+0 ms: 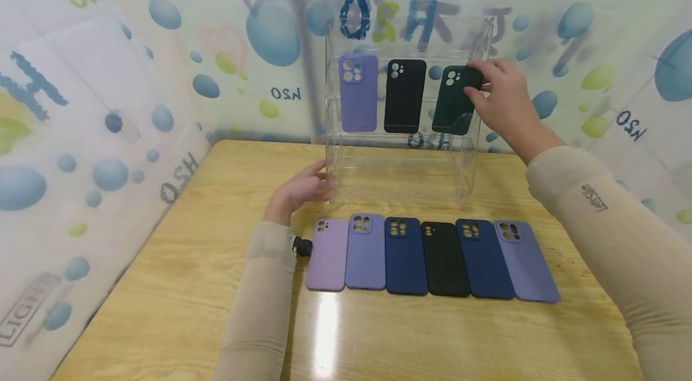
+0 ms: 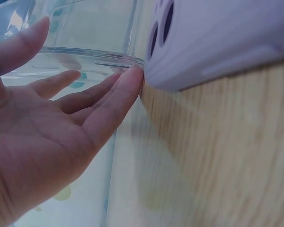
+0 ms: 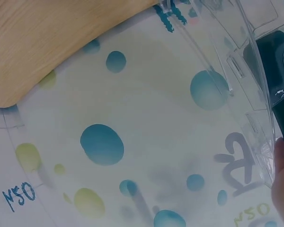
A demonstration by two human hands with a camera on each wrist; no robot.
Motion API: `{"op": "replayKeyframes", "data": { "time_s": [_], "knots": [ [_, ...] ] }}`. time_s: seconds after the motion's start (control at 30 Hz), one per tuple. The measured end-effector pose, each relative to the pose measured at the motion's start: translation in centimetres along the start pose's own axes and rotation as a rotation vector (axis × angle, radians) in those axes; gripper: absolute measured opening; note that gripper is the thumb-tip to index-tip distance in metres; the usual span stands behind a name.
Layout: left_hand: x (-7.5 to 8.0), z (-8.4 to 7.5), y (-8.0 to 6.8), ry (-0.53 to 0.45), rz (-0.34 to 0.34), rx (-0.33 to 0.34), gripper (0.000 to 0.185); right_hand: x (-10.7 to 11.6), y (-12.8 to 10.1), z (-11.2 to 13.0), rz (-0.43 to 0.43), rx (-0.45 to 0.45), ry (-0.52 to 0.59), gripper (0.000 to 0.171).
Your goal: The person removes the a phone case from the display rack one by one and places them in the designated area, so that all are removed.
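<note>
My right hand (image 1: 503, 92) pinches the upper right edge of a dark green phone case (image 1: 454, 101), which leans a little tilted in the top tier of a clear acrylic display rack (image 1: 400, 185). The right wrist view catches only part of that dark green case (image 3: 281, 71) and some fingers at its right edge. Beside it in the same tier stand a black phone case (image 1: 404, 95) and a purple phone case (image 1: 358, 92). My left hand (image 1: 308, 185) touches the rack's lower left side with extended fingers, as the left hand (image 2: 61, 127) also shows in the left wrist view.
In front of the rack, several phone cases lie side by side on the wooden table (image 1: 178, 249): a lilac case (image 1: 328, 258) at the left, then purple, navy and black ones, ending with a purple case (image 1: 530, 264). A patterned sheet (image 1: 243, 86) hangs close behind.
</note>
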State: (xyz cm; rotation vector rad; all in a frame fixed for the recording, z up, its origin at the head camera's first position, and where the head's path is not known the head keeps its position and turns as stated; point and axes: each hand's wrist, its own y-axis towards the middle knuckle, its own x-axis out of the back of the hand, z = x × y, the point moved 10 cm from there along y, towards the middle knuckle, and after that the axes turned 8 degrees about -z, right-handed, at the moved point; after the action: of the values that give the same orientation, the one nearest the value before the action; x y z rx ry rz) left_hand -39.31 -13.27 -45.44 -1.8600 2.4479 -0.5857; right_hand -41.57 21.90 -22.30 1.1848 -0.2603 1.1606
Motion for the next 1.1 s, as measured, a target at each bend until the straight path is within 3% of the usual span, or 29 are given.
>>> {"op": "replayKeyframes", "data": {
  "time_s": [0.13,0.4,0.67,0.87,1.1],
  "knots": [
    [0.0,0.0,0.0,-0.004,0.002,-0.002,0.08,-0.1,-0.3,0.1,0.004,0.024,0.023,0.053],
    [-0.1,0.1,0.2,-0.004,0.005,-0.006,0.08,-2.3,-1.0,0.7,0.116,0.081,0.047,0.072],
    [-0.2,-0.2,0.0,-0.001,0.006,-0.006,0.081,-2.2,-0.7,0.6,0.095,0.062,0.034,0.067],
    [-0.3,-0.2,0.0,-0.006,0.012,-0.007,0.08,-1.7,-0.3,0.8,0.059,0.129,0.015,0.063],
    [-0.1,-0.1,0.0,-0.007,0.003,-0.001,0.08,-1.8,0.1,1.4,0.101,0.176,-0.018,0.065]
  ]
}}
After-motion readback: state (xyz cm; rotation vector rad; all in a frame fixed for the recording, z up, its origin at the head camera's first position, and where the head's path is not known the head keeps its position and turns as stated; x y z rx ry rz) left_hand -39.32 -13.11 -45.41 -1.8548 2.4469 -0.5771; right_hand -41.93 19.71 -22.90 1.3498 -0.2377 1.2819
